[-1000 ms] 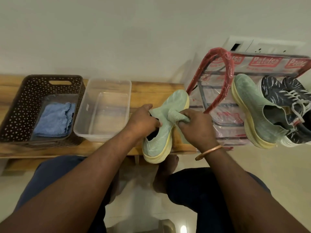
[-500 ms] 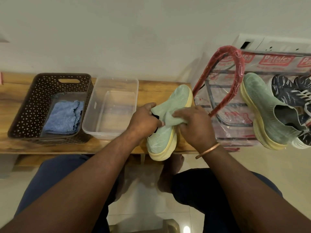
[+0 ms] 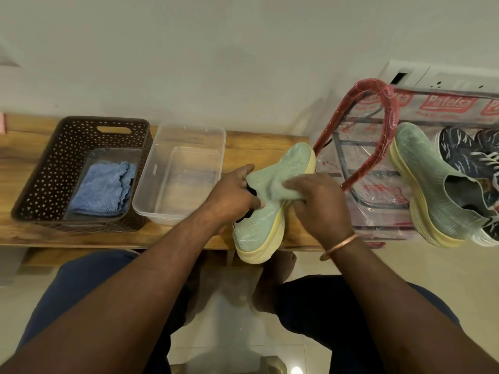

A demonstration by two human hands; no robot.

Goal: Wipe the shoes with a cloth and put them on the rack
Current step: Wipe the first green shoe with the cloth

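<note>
While the brown basket holding a blue cloth and the clear tub sit at the left of the desk, my left hand grips the green shoe at its collar, held over the desk's front edge. My right hand is clenched round a pale green cloth pressed on the upper. Step in hand, as I judge it: wiping this shoe, with its mate and a dark pair already on the rack at right; next move likely calls for finishing the sole edge, then carrying the shoe rightward onto the rack without knocking its mate.
</note>
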